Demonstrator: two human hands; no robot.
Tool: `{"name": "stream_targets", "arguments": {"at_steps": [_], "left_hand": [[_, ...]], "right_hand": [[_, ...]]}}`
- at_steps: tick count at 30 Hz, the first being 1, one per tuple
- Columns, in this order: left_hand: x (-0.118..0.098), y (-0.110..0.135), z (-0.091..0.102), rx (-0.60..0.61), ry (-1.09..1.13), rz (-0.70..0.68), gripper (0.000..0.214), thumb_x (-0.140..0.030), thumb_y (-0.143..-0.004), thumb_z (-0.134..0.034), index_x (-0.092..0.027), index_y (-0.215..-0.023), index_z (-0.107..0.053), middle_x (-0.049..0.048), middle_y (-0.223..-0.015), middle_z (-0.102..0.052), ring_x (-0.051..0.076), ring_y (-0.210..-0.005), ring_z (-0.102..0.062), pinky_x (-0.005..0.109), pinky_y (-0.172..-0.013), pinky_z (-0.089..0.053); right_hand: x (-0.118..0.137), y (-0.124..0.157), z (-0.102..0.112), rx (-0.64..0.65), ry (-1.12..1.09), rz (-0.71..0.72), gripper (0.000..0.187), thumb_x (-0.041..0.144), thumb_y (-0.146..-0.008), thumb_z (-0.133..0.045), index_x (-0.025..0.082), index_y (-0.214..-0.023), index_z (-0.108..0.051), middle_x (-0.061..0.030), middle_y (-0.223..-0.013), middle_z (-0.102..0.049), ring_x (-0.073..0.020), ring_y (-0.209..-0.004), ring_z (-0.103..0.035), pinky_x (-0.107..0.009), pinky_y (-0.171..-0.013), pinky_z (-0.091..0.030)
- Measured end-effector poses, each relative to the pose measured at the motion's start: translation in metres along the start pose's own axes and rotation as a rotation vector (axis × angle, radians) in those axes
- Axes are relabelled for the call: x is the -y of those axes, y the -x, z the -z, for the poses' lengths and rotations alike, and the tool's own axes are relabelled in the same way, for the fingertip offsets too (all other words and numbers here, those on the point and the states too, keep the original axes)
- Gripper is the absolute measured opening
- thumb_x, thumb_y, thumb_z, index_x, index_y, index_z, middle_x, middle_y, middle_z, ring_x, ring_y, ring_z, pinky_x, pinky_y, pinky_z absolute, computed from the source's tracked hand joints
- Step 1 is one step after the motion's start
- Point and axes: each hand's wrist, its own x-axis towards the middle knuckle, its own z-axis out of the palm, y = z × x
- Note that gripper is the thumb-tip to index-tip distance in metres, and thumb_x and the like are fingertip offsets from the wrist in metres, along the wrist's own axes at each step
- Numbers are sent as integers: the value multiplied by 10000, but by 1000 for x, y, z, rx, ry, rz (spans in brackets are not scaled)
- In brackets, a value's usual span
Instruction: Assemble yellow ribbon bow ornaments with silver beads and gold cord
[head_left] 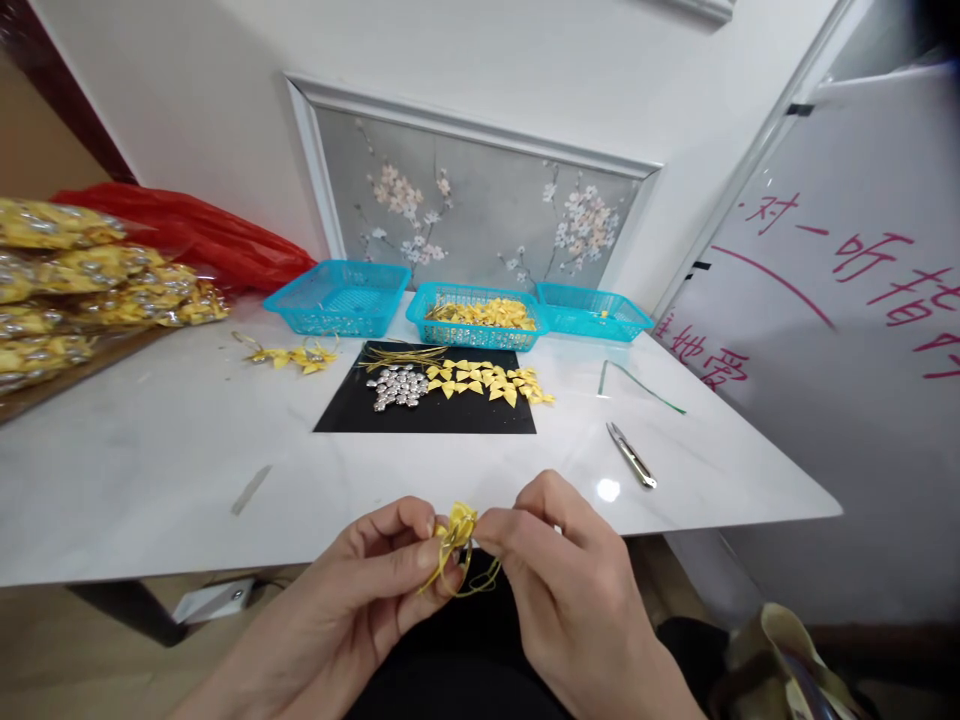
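Note:
Just off the table's front edge, my left hand (382, 570) pinches a small folded yellow ribbon piece (461, 520) between thumb and fingers. Thin yellow cord (480, 582) loops below it. My right hand (574, 575) is closed at the piece's right side, its thumb and forefinger pressed together near the cord; exactly what lies between those fingertips is hidden. Beyond the hands, a black mat (420, 418) carries silver beads (397, 387), folded yellow ribbon pieces (487, 378) in rows and a bundle of gold cords (401, 354).
Behind the mat stand a blue basket (476, 332) of yellow pieces, a left blue basket (337, 300) and a right one (596, 312). Thread snips (631, 456) and a green strip (645, 388) lie right. Finished-looking yellow strings (292, 355) and bagged yellow bundles (97, 285) are left.

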Motion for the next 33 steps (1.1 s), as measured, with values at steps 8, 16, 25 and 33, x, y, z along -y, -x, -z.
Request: {"name": "stream_targets", "arguments": {"at_steps": [8,16,25,33], "left_hand": [[4,0,7,57,18,2,239,-111,-615,-1014,-168,-728,-810,22,-740,-771,132,-688,-763,164,-691,-656],[3,-1,7,56,-6,-9,221,-119,-635,-1005,-172,-726,-811,21,-742,-764,142,-701,-766,177,-699,-660],[4,-2,12,77,6,1,234,-123,-620,-1013,-179,-741,-821,20,-767,-780,150,-732,-777,184,-726,-659],[-1,2,3,63,-28,17,270,-150,-567,-1042,-166,-682,-799,19,-732,-780,113,-647,-735,160,-687,-643]], "right_hand": [[3,-5,9,56,14,8,371,-47,-945,-491,189,-1040,-761,-15,-796,-496,-151,-659,-514,-264,-550,-436],[-1,-5,8,89,-42,-31,347,-1,-995,-463,151,-1022,-774,-31,-803,-516,-147,-657,-531,-261,-569,-472],[0,-2,-1,23,-118,-43,242,46,-1006,-521,145,-946,-733,-6,-780,-492,-117,-643,-523,-226,-553,-429],[2,-4,1,-23,183,171,276,-23,-988,-491,137,-964,-715,-14,-742,-476,-146,-651,-455,-272,-541,-378]]}}
